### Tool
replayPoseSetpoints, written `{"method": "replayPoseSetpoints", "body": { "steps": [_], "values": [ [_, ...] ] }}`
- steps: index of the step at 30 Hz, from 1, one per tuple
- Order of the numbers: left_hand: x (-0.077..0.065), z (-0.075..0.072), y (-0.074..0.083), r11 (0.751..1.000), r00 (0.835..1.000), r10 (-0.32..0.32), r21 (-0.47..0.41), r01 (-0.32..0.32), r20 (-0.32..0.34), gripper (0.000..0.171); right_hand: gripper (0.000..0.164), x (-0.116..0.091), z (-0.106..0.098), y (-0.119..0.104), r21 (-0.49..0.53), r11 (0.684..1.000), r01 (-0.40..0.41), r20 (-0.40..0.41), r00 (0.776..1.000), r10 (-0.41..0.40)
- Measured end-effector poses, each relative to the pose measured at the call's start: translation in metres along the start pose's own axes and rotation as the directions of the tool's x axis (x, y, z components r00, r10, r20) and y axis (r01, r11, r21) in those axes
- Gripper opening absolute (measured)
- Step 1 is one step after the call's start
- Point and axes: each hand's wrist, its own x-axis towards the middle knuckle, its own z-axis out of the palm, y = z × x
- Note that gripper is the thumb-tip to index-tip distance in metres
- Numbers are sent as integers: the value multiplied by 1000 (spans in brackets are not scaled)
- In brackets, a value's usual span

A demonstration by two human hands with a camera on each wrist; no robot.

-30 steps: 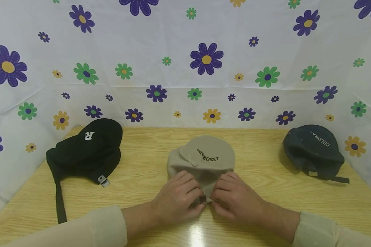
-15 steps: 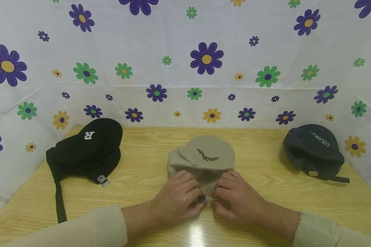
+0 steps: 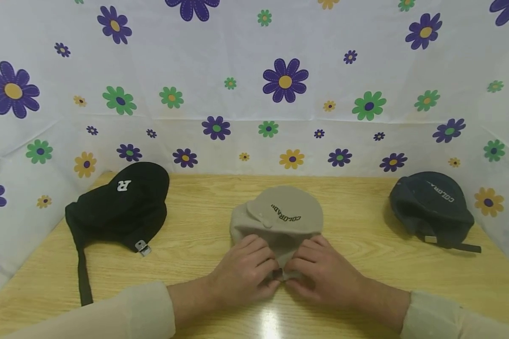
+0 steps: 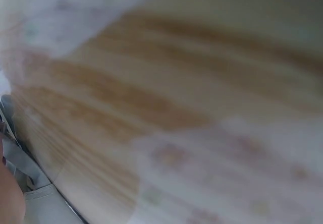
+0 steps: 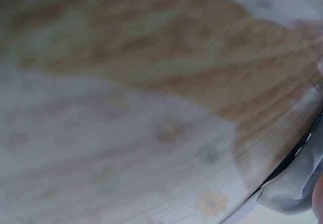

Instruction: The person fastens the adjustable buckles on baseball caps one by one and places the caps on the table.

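From where I stand, 3 caps lie on the wooden tabletop [image 3: 199, 216]. The beige cap [image 3: 294, 200] is in the middle, its dark COLORADO lettering facing up, with both hands at its near edge. The left hand [image 3: 247, 270] has its fingers curled, pinching the strap end beside a small dark buckle [image 3: 279, 273]; the right hand [image 3: 322, 270] pinches the strap just beside it, fingertips nearly meeting. Those 2 hands hide most of the strap and the cap's near edge, so I can't make out how it threads.

Well apart on the left, the black cap [image 3: 123, 209] bears a white R, its metal clasp [image 3: 143, 247] showing. On the right sits the navy cap [image 3: 432, 207], its lettering only partly readable. Both wrist views are blurred, each cutting off the beige cap and a finger at the edge.
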Motion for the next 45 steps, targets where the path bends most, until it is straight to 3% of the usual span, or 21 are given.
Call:
{"method": "replayPoseSetpoints", "body": {
  "steps": [6, 13, 25, 45],
  "values": [
    [9, 3, -2, 1000, 1000, 16, -24, -16, 5, 15, 14, -1, -5, 4, -5, 1000, 24, -66, 998, -25],
    [18, 5, -8, 998, 998, 53, 14, -53, 20, 17, 9, 2, -11, 11, -34, 999, 35, -61, 997, -37],
    [11, 1, -11, 997, 998, 62, 33, -62, 5, 16, 12, 8, -9, 13, 1, 999, 54, -36, 998, -54],
    [2, -4, 1, 999, 999, 35, 26, -36, 18, 15, 17, 3, -4, 1, 10, 997, 75, -32, 997, -75]
  ]
}}
